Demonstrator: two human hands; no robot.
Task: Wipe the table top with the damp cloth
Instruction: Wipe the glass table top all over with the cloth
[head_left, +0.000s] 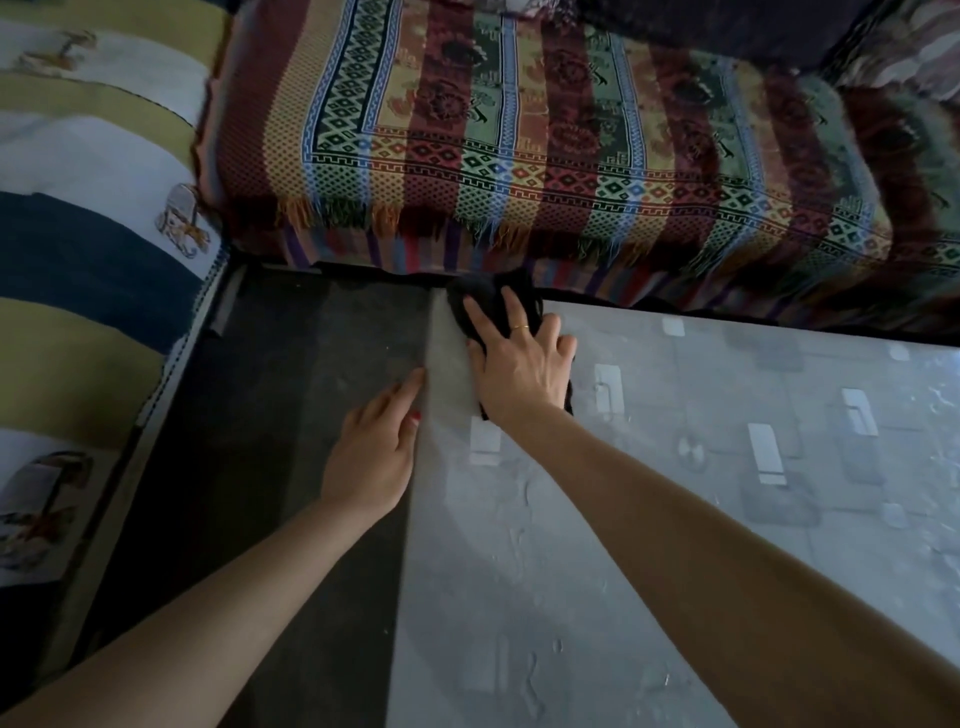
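Table top (649, 545) running from 7 o'clock up to 3 o'clock, split into a dark bare strip at the left and a pale grey patterned covering at the right. Striped blue, white and yellow fabric (93, 249) at 9 o'clock, off the table's left edge. Left hand (371, 452) just left of centre, flat and relaxed, fingers straight, palm on the dark strip and fingertips touching the edge of the pale covering, gripping nothing. Damp cloth (480, 301) at 12 o'clock from that hand, dark, bunched at the far edge of the table where the strip meets the covering. Right hand (519, 364) spread on top of it, fingers straight and pressing down, not curled round it; a ring on one finger. Patterned woven throw (545, 145) with fringe beyond the far edge, from 11 to 2 o'clock.

Likely mid-stroke at the far edge. Best done with even palm pressure, overlapping passes drawn toward 6 o'clock, cloth kept flat rather than bunched, left hand steadying the covering's edge against creeping or lifting, fringe kept out of the cloth's path.
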